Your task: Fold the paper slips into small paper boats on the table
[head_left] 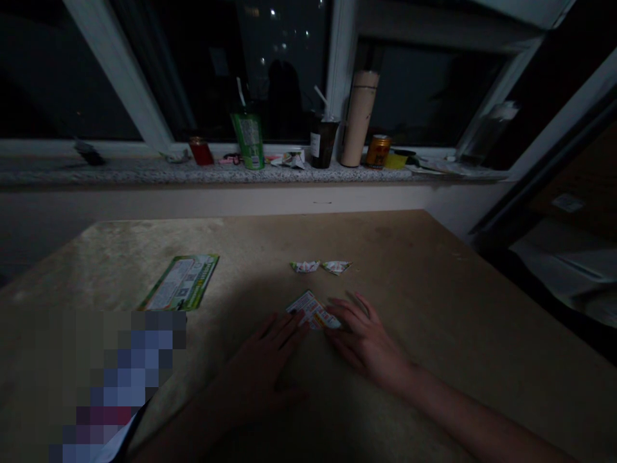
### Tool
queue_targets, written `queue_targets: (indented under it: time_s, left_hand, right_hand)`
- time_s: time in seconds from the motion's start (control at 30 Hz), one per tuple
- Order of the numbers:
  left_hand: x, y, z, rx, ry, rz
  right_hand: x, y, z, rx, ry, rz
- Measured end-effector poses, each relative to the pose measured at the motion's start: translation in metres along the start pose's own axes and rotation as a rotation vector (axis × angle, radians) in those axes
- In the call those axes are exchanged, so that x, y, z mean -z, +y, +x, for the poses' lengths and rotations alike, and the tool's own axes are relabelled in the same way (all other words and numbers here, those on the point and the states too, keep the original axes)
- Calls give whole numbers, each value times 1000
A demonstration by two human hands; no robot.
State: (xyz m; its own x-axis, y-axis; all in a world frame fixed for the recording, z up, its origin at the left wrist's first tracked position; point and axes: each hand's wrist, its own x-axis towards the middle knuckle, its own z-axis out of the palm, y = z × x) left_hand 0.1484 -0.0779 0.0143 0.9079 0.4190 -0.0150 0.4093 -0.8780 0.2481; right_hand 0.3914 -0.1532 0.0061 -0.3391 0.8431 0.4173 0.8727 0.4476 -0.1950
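A folded triangle of printed paper [308, 308] lies on the brown tabletop in front of me. My left hand [263, 360] rests flat, its stretched fingertips on the paper's lower left part. My right hand [364, 341] is at the paper's right corner, fingers apart, with the fingertips touching or very near its edge. Just beyond stand two small folded paper boats, a left one [305, 267] and a right one [337, 267], side by side. Shadow hides part of my left hand and the paper's lower edge.
Green printed leaflets [180, 283] lie on the table [409, 257] at left, beside a pixelated area. Along the windowsill [168, 173] stand a red can [201, 151], a green cup [249, 141], a dark cup [322, 145], a tall beige bottle [359, 122] and an orange can [378, 152].
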Motion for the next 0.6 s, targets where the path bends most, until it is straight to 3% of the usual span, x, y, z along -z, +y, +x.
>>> queue_targets:
  time_s: [0.6]
  left_hand:
    - [-4, -3, -1, -3, 12, 18]
  right_hand:
    - [-1, 6, -2, 26, 22, 29]
